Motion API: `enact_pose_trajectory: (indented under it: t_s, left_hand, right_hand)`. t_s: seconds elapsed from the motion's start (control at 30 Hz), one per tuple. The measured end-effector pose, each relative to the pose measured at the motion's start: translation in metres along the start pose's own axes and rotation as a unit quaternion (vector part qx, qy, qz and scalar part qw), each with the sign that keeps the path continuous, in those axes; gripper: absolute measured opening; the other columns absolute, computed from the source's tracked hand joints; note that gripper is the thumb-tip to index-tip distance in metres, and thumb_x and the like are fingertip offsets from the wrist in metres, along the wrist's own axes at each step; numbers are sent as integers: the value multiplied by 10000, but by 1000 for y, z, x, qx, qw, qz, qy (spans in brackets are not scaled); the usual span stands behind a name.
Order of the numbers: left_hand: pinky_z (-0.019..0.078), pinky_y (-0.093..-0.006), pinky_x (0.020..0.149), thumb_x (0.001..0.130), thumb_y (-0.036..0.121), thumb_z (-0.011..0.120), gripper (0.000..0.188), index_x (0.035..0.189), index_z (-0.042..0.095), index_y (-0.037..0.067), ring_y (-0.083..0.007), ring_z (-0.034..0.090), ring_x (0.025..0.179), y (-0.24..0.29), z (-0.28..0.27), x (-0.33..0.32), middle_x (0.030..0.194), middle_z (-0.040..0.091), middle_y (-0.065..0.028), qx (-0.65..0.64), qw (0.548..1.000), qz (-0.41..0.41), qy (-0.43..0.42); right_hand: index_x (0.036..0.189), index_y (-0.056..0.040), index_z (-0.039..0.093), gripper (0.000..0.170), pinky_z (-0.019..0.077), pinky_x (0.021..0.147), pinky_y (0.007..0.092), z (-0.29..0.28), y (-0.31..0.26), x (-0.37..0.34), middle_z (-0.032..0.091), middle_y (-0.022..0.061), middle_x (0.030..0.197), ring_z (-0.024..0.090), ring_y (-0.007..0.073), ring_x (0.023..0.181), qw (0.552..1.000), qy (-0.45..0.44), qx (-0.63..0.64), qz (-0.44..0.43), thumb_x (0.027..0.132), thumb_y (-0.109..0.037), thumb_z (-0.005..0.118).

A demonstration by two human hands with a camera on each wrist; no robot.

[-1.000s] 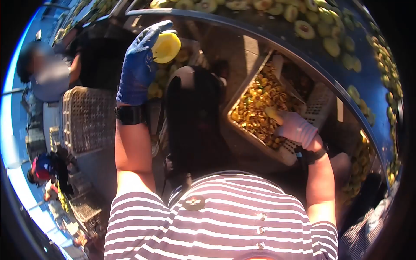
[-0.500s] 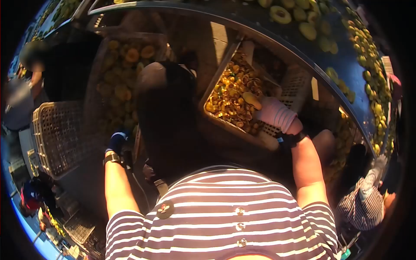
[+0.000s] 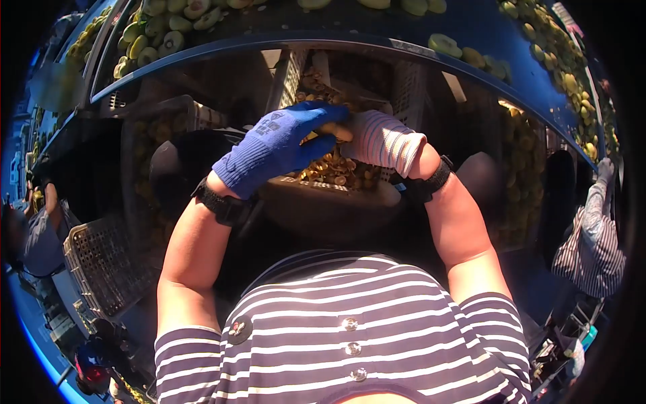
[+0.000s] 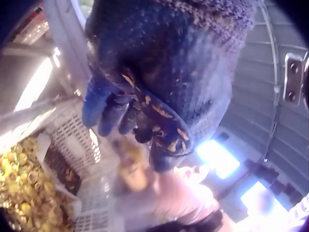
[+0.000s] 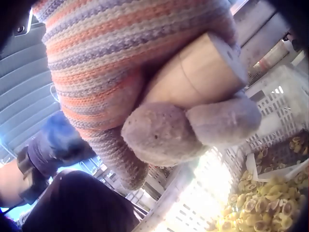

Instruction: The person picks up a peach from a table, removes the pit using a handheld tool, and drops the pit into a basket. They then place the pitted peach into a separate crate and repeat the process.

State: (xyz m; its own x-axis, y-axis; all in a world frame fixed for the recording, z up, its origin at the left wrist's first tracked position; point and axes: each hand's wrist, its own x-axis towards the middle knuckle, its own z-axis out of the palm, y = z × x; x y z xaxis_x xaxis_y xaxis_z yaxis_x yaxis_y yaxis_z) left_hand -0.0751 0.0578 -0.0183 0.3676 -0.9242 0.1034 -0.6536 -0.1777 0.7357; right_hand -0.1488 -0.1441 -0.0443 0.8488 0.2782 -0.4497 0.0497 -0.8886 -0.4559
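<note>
My left hand [image 3: 282,138], in a blue coated glove, is in front of me with bent fingers and thumb round a yellow piece of fruit [image 3: 310,137], mostly hidden by the glove. My right hand [image 3: 385,140] wears a striped knit glove and meets the left from the right side. In the right wrist view its fingers [image 5: 164,133] curl round a thick wooden handle [image 5: 198,72]; whatever the handle belongs to is hidden. Below both hands stands a plastic crate [image 3: 294,74] of yellow scraps [image 5: 265,205].
A blue sorting table [image 3: 269,40] bearing halved, peach-like fruit [image 3: 171,42] curves across the front. Fruit also fills a shaded crate at left, beside my knee. An upright lattice crate [image 3: 108,262] stands farther left. Another person in stripes [image 3: 592,249] is at far right.
My left hand let go of a yellow fruit half, dipped into the left crate, then came up and across to my right hand. The right hand kept its hold. My head view turned right.
</note>
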Motion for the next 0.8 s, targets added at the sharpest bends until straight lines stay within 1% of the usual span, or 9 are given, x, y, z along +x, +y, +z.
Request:
enact_pose_trajectory:
  t_s: [0.03,0.17,0.27,0.4,0.43,0.57,0.67,0.77,0.8]
  left_hand:
    - [549,-383,894,917,147,698,435,1334,608,65,-321,697,1024,-3,10,6,1138,713,-166,-15,1000,-19,0]
    - [566,-383,834,916,201,705,356,1258,664,110,-310,718,922,-7,29,28,1060,734,-155,-127,983,-131,-12]
    - [564,-329,811,927,170,705,371,1280,657,65,-209,720,943,-8,55,37,1082,739,-132,-49,991,-124,-6]
    - [564,-361,787,875,207,764,355,1210,707,105,-272,726,879,-11,84,52,1072,738,-144,3,997,-26,77]
    - [565,-383,786,842,262,795,372,1174,722,111,-318,719,866,-9,86,55,1050,734,-155,29,995,-35,87]
    - [572,-411,792,862,407,763,428,1151,722,94,-333,721,885,-32,106,37,979,742,-147,51,996,-67,-28]
    - [577,-381,770,885,344,760,383,1149,716,71,-281,732,847,-23,98,50,961,744,-131,65,990,86,90]
    - [566,-413,779,883,277,739,296,1092,709,70,-323,711,852,3,27,96,947,719,-152,-52,985,-58,154]
    - [559,-405,754,889,212,728,244,1076,700,58,-321,709,849,-2,-1,114,926,707,-166,-51,971,-15,232]
  right_hand:
    - [1271,-261,668,437,568,724,394,2,4,-5,724,137,881,719,308,827,997,56,4,-57,856,-154,582]
    - [996,-62,752,215,566,689,409,-6,12,-17,737,150,844,726,332,809,989,-38,14,139,822,-156,668]
    - [995,-59,751,217,562,684,411,10,35,-26,738,151,854,720,339,801,996,17,-46,72,828,-175,677]
    - [961,-61,760,190,557,691,421,55,73,-33,743,149,909,718,336,832,993,86,-36,68,839,-168,661]
    - [933,-66,770,188,563,706,412,44,75,-37,751,134,943,724,326,869,990,-5,-117,80,862,-173,634]
    - [790,-99,779,153,565,587,419,7,90,-63,737,139,757,740,302,735,946,102,-185,244,814,-130,632]
    - [796,-90,767,143,579,644,442,-21,75,-68,730,167,783,734,331,767,935,101,-122,317,822,-127,631]
    - [929,-76,708,136,568,688,449,-22,58,-66,732,163,832,726,342,816,951,146,-78,262,858,-125,603]
    - [962,-72,680,138,563,697,453,-23,53,-64,731,160,838,722,345,825,955,151,-63,248,865,-123,597]
